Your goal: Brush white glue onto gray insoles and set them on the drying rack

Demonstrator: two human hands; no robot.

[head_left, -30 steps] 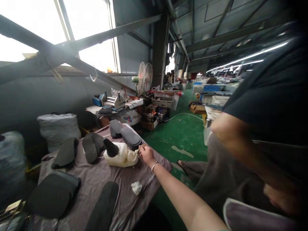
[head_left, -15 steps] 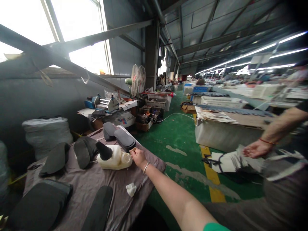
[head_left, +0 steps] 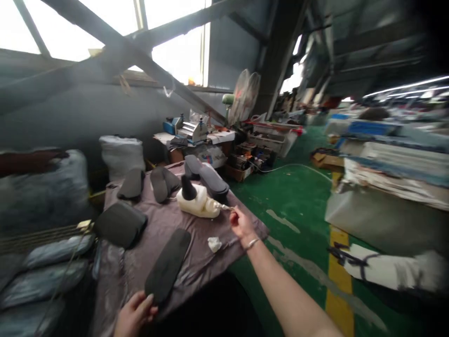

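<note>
My right hand (head_left: pixel 242 225) pinches the end of a small brush (head_left: pixel 224 207) with a whitish, coated tip. The tip is at the opening of a cream plastic jug (head_left: pixel 196 203), which lies on its side with a black cone (head_left: pixel 188 188) standing up from it. My left hand (head_left: pixel 136 312) grips the near end of a dark grey insole (head_left: pixel 168 264), thumb on top. That insole is at the front of the cloth-covered table (head_left: pixel 196 236). A crumpled white wad (head_left: pixel 214 244) rests between the insole and my right forearm.
Stacks of grey insoles (head_left: pixel 121 224), (head_left: pixel 212 181) stand around the jug. Wrapped bundles (head_left: pixel 56 269) sit at the left. A blue machine (head_left: pixel 187 128) and a fan (head_left: pixel 245 96) are behind the table. Right of it runs the green floor (head_left: pixel 291 192) with a white bundle (head_left: pixel 379 267).
My right hand has drawn back from the jug's opening, exposing the brush. My left hand has come into view and taken hold of the front insole. The view has swung left; the co-worker's arm at right is gone.
</note>
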